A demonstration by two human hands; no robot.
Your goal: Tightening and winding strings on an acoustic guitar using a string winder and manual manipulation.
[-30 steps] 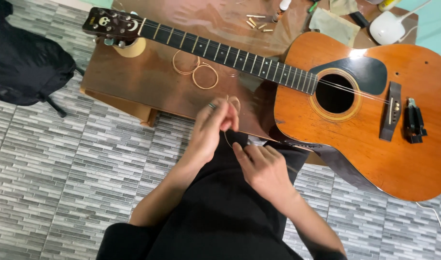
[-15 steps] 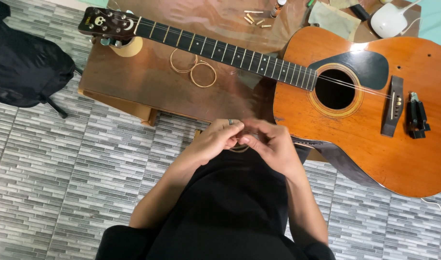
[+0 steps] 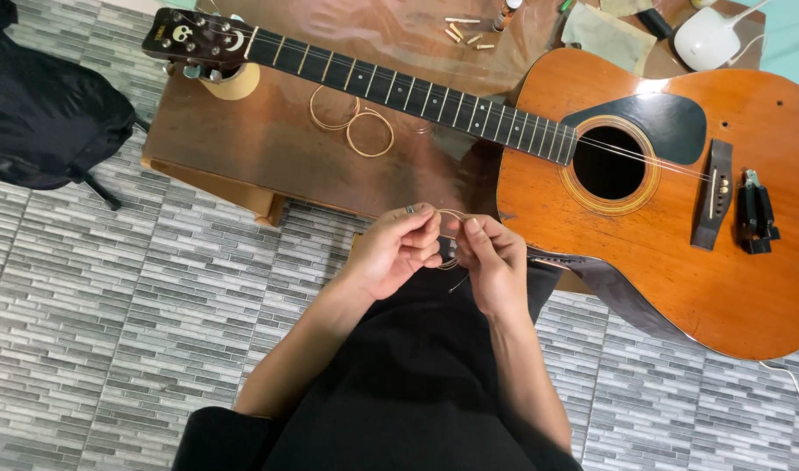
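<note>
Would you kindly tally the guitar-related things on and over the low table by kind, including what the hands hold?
Acoustic guitar: 1
Coiled strings lying on the table: 2
Coiled string held between left hand and right hand, at: 1
Small pale pegs: about 5, too small to be sure
Total: about 9

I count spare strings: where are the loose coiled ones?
In the head view, the coiled strings lie on the brown table, just below the guitar neck, upper left of both hands.

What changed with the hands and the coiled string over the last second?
The right hand closed in to meet the left hand; both now pinch the coiled string together, nearer the table edge. The guitar and loose coils stayed put.
</note>
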